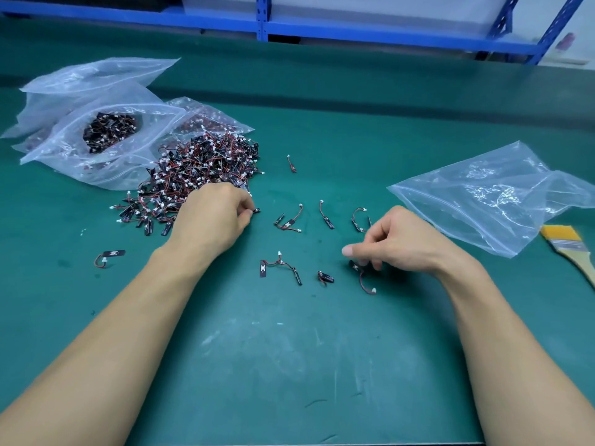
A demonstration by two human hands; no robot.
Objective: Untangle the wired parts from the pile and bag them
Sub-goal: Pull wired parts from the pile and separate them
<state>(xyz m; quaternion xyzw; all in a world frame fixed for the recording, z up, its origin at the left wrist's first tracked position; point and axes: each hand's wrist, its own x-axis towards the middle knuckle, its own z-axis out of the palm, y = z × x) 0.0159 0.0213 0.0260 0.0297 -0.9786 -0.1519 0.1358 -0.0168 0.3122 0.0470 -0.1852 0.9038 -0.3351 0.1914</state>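
A tangled pile of small black wired parts (199,175) with red wires and white plugs lies left of centre on the green mat. My left hand (212,217) sits at the pile's near right edge and pinches one black part (256,210) between thumb and fingers. My right hand (396,241) hovers low over the mat, its curled fingers pinching a black part (355,267) whose red wire and white plug trail toward me. Several separated parts (289,222) lie scattered between my hands. An empty clear zip bag (489,201) lies to the right.
Clear bags holding more parts (106,130) are heaped at the back left behind the pile. A wooden-handled brush with yellow bristles (570,249) lies at the right edge. One stray part (109,255) lies near my left forearm. A blue shelf frame (264,27) runs along the back.
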